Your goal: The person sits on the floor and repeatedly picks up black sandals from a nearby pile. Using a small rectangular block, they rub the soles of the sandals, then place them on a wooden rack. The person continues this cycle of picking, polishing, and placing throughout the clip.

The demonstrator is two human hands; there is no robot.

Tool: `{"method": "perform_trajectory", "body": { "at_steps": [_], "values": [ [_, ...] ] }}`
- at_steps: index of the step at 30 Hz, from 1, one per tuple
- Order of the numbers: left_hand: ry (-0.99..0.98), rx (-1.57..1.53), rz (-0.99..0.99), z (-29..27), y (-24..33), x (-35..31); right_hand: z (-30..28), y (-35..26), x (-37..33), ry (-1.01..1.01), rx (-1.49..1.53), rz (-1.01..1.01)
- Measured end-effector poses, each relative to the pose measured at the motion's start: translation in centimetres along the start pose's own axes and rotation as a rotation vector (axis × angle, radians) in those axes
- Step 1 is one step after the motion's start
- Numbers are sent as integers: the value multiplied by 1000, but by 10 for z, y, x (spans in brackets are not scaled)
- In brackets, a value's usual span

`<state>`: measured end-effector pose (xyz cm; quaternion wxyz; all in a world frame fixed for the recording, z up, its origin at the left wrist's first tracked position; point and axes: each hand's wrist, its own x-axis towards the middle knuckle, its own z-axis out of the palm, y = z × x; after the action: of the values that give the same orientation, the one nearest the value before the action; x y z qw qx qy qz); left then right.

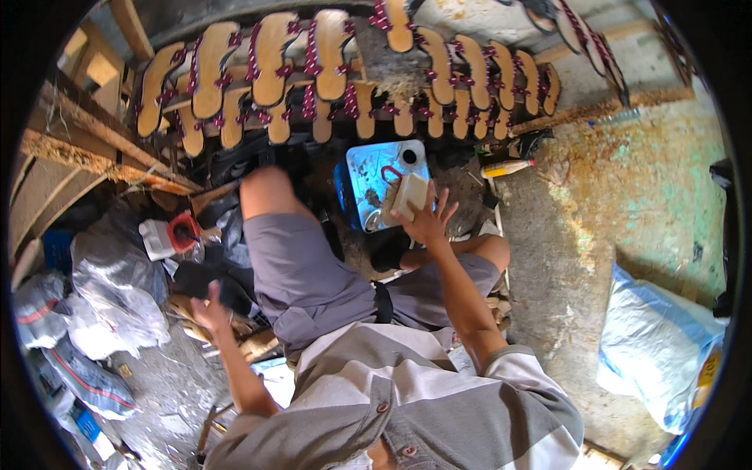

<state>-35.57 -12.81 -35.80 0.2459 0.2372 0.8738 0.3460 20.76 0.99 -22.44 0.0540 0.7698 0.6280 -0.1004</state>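
Note:
In front of me stands a blue rectangular tin (pixel 366 168) with a round dark hole in its stained top. A cream-coloured block (pixel 410 196) rests at its near right corner, beside a red loop (pixel 389 174). My right hand (pixel 427 222) has thumb and forefinger against the block, the other fingers spread. Out to the left, my left hand (pixel 211 312) is open with nothing in it. It is near a dark piece (pixel 205 283) and some wooden pieces (pixel 258 345) beside my leg.
Rows of tan sandals (pixel 272 59) with maroon patterned straps line the rack ahead. Grey plastic bags (pixel 117 274) and a white jug (pixel 157 239) with a red container (pixel 185 233) are left. A yellow-and-white bottle (pixel 507 168) and a white-blue sack (pixel 658 345) lie right.

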Motion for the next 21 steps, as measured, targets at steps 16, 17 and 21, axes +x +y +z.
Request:
{"method": "perform_trajectory", "body": {
  "at_steps": [16, 17, 21],
  "values": [
    [-1364, -1718, -150, 53, 428, -213, -111, -8, -50, -85, 2054, 128],
    [-1297, -1674, -74, 60, 439, -229, -131, -24, -57, 9, 2081, -82],
    [-1325, -1635, -111, 64, 465, -257, -167, -92, -83, 104, 2117, -546]
  ]
}}
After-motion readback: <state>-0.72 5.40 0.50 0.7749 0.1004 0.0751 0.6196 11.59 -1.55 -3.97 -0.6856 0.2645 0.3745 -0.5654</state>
